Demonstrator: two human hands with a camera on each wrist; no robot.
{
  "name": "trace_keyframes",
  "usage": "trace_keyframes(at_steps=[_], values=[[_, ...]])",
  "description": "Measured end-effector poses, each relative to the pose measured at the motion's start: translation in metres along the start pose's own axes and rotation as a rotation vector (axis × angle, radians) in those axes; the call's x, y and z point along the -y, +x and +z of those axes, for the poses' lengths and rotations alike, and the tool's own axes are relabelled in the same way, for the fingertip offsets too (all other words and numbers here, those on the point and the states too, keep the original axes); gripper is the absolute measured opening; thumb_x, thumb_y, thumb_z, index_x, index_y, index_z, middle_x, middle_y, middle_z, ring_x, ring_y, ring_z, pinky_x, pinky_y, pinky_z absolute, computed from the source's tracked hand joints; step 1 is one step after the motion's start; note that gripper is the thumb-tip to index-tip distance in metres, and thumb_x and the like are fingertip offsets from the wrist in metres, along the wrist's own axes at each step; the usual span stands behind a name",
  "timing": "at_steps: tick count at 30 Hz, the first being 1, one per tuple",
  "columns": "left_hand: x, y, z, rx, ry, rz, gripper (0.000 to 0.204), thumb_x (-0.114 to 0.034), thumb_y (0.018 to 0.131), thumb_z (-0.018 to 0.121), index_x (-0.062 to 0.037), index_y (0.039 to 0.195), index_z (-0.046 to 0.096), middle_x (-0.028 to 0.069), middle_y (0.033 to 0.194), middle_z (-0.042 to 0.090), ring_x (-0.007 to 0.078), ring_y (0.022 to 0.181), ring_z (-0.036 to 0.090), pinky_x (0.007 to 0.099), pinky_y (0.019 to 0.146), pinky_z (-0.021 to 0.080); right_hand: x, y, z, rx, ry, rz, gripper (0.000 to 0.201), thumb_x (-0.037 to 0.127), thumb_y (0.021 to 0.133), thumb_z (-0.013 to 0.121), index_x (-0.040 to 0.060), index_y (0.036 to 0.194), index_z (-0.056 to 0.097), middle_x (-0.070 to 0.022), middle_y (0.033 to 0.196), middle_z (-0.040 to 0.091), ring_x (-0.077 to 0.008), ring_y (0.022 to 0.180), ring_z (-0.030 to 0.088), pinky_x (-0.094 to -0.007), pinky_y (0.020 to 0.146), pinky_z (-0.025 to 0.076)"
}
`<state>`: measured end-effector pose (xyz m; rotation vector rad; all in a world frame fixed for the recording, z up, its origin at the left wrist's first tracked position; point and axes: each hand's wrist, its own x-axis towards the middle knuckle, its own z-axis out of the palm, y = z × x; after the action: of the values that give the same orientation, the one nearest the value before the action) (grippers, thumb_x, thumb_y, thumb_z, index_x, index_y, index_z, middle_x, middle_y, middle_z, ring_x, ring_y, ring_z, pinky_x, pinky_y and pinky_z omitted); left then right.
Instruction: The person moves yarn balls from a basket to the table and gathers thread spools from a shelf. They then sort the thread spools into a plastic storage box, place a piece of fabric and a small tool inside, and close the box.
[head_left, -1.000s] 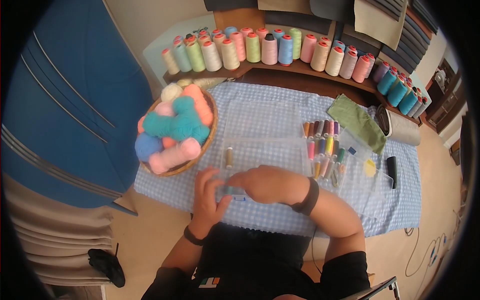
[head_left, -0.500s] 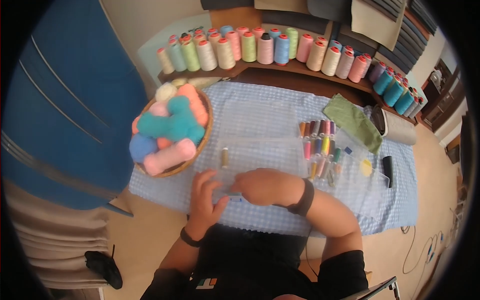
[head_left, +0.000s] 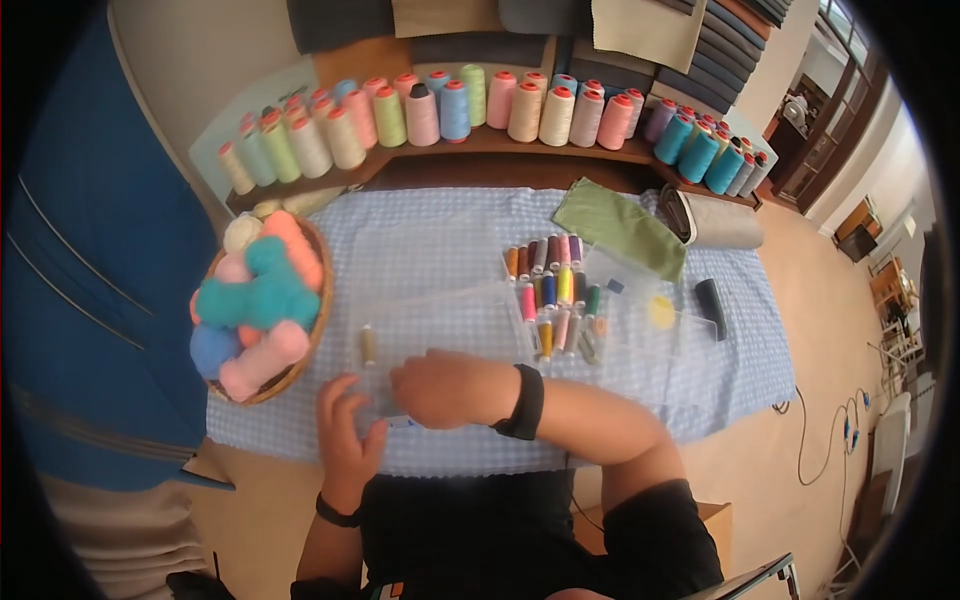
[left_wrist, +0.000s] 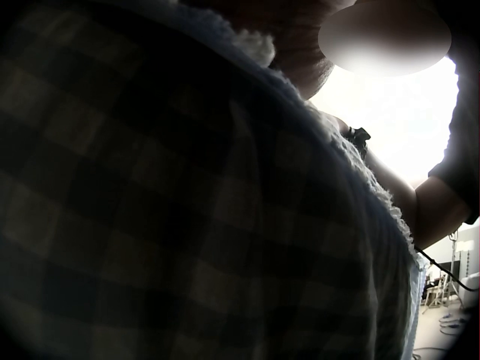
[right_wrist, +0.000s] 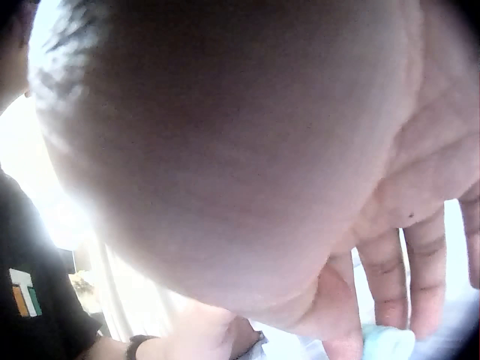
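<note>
In the head view my right hand is bent down over the near left part of a clear plastic box. Its thumb and fingertips pinch a small pale teal thread spool, of which only one end shows in the right wrist view. To its left, my left hand is held low at the box's near corner, fingers loosely bent and thumb apart, with nothing in it. A tan thread spool stands in the box just beyond the hands. The left wrist view shows mostly dark checked cloth.
A basket of yarn balls stands left. Right of the box lie several coloured thread spools in a clear case, a green cloth and a black cylinder. Large thread cones line the shelf behind the blue checked tablecloth.
The head view has swung right, so the table and both hands appear further left. Both hands stay close together at the box's near left corner, in nearly the same pose.
</note>
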<state>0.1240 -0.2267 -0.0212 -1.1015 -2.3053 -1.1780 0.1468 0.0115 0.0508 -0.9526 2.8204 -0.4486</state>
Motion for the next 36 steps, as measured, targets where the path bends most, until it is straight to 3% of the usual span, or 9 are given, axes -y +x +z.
trace_keyframes(at_steps=[6, 11, 13, 15, 18, 21, 24, 30, 36], values=[[0.002, -0.002, 0.001, -0.004, 0.006, 0.010, 0.034, -0.030, 0.099, 0.069, -0.0009, 0.114, 0.060, 0.0235, 0.140, 0.057, 0.0454, 0.129, 0.054, 0.0551, 0.111, 0.043, -0.001, -0.006, -0.018, 0.001, -0.002, 0.072, 0.015, 0.012, 0.093, 0.061, 0.0043, 0.094, 0.074, -0.0158, 0.107, 0.068, -0.0361, 0.097, 0.069, -0.0457, 0.083, 0.056], [0.004, -0.002, 0.001, -0.001, -0.006, 0.017, 0.034, -0.029, 0.099, 0.069, -0.0010, 0.116, 0.059, 0.0240, 0.140, 0.057, 0.0450, 0.129, 0.054, 0.0548, 0.111, 0.043, -0.021, -0.047, -0.086, -0.229, 0.196, 0.125, 0.020, 0.003, 0.092, 0.058, 0.0006, 0.104, 0.074, -0.0174, 0.111, 0.068, -0.0386, 0.105, 0.069, -0.0455, 0.093, 0.056], [0.004, -0.002, 0.001, -0.003, -0.006, 0.024, 0.034, -0.028, 0.099, 0.069, -0.0012, 0.116, 0.059, 0.0241, 0.140, 0.057, 0.0447, 0.129, 0.054, 0.0547, 0.111, 0.043, -0.043, -0.073, -0.105, -0.429, 0.177, 0.192, 0.023, 0.002, 0.093, 0.059, 0.0002, 0.109, 0.075, -0.0169, 0.114, 0.069, -0.0375, 0.105, 0.069, -0.0443, 0.094, 0.056], [0.004, -0.001, 0.000, 0.001, -0.003, 0.035, 0.034, -0.028, 0.099, 0.070, -0.0014, 0.117, 0.059, 0.0240, 0.140, 0.057, 0.0445, 0.129, 0.054, 0.0546, 0.110, 0.043, -0.064, -0.093, -0.117, -0.542, 0.090, 0.359, 0.021, 0.005, 0.095, 0.060, 0.0002, 0.107, 0.077, -0.0177, 0.113, 0.071, -0.0371, 0.103, 0.070, -0.0430, 0.092, 0.056], [0.003, -0.001, 0.001, 0.010, 0.001, 0.044, 0.034, -0.028, 0.099, 0.070, -0.0014, 0.118, 0.059, 0.0239, 0.140, 0.057, 0.0445, 0.129, 0.053, 0.0545, 0.110, 0.043, -0.109, -0.107, -0.108, -0.658, 0.045, 0.494, 0.023, 0.015, 0.096, 0.060, 0.0008, 0.093, 0.077, -0.0223, 0.108, 0.073, -0.0424, 0.097, 0.070, -0.0481, 0.089, 0.056], [0.003, 0.000, 0.001, 0.015, 0.001, 0.045, 0.035, -0.029, 0.099, 0.070, -0.0013, 0.118, 0.059, 0.0239, 0.140, 0.057, 0.0445, 0.129, 0.053, 0.0543, 0.110, 0.043, -0.139, -0.108, -0.105, -0.463, 0.091, 0.714, 0.024, 0.017, 0.096, 0.059, 0.0002, 0.092, 0.076, -0.0249, 0.109, 0.073, -0.0434, 0.100, 0.070, -0.0490, 0.089, 0.056], [0.002, 0.000, 0.001, 0.012, 0.002, 0.040, 0.035, -0.029, 0.099, 0.069, -0.0014, 0.118, 0.059, 0.0239, 0.140, 0.057, 0.0445, 0.129, 0.053, 0.0542, 0.110, 0.043, -0.149, -0.101, -0.093, -0.446, 0.128, 0.806, 0.024, 0.017, 0.095, 0.060, 0.0006, 0.095, 0.077, -0.0260, 0.110, 0.072, -0.0445, 0.100, 0.070, -0.0498, 0.087, 0.057], [0.003, -0.001, 0.000, 0.010, 0.007, 0.034, 0.034, -0.029, 0.099, 0.069, -0.0016, 0.118, 0.059, 0.0233, 0.140, 0.057, 0.0447, 0.129, 0.053, 0.0547, 0.110, 0.043, -0.180, -0.088, -0.067, -0.467, 0.020, 0.677, 0.020, 0.013, 0.092, 0.062, 0.0014, 0.095, 0.078, -0.0242, 0.108, 0.072, -0.0438, 0.099, 0.071, -0.0488, 0.087, 0.057], [0.005, -0.003, 0.001, 0.006, 0.005, 0.039, 0.034, -0.027, 0.098, 0.070, -0.0019, 0.118, 0.059, 0.0229, 0.140, 0.058, 0.0451, 0.129, 0.053, 0.0553, 0.111, 0.043, -0.178, -0.087, -0.064, -0.560, 0.094, 0.672, 0.022, 0.010, 0.092, 0.063, 0.0008, 0.100, 0.081, -0.0233, 0.109, 0.075, -0.0417, 0.100, 0.072, -0.0472, 0.090, 0.058]])
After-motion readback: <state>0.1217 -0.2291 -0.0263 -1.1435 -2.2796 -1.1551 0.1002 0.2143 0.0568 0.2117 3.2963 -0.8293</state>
